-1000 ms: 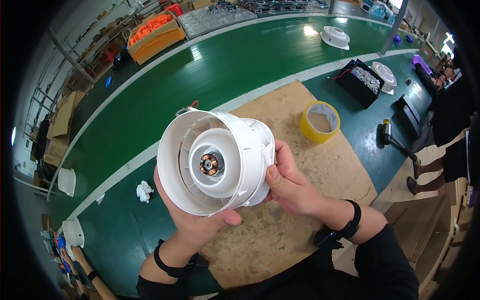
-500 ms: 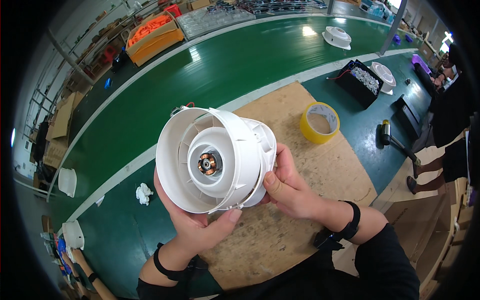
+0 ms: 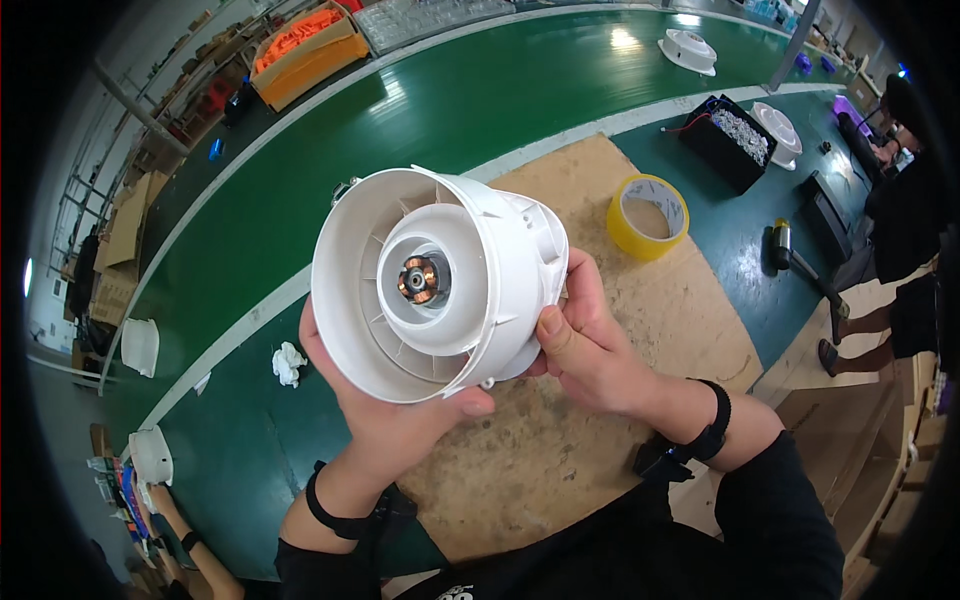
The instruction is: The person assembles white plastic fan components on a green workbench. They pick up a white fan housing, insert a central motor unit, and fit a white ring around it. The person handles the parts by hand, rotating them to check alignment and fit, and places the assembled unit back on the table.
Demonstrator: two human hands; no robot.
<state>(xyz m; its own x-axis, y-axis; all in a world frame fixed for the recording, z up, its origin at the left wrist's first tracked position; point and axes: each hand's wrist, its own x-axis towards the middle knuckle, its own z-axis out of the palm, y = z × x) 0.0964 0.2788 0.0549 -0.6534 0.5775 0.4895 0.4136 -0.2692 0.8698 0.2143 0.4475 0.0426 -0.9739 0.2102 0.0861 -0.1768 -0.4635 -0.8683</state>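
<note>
I hold a round white plastic fan housing (image 3: 440,280) up in front of me with both hands. Its open side faces me, showing inner vanes and a copper motor core (image 3: 417,280) in the centre tube. My left hand (image 3: 395,425) cups it from below, thumb on the lower rim. My right hand (image 3: 590,345) grips its right side, thumb pressed on the outer wall. Both wrists wear black bands.
A brown board (image 3: 640,330) covers the green bench below. A roll of yellow tape (image 3: 648,215) lies on it at the right. A black electric screwdriver (image 3: 795,260), a black parts tray (image 3: 735,140), white housings (image 3: 688,48) and a crumpled white rag (image 3: 289,363) lie around. Another person stands at the right.
The housing has tilted slightly in my hands, its open face turning a little more toward me. Both hands keep their hold.
</note>
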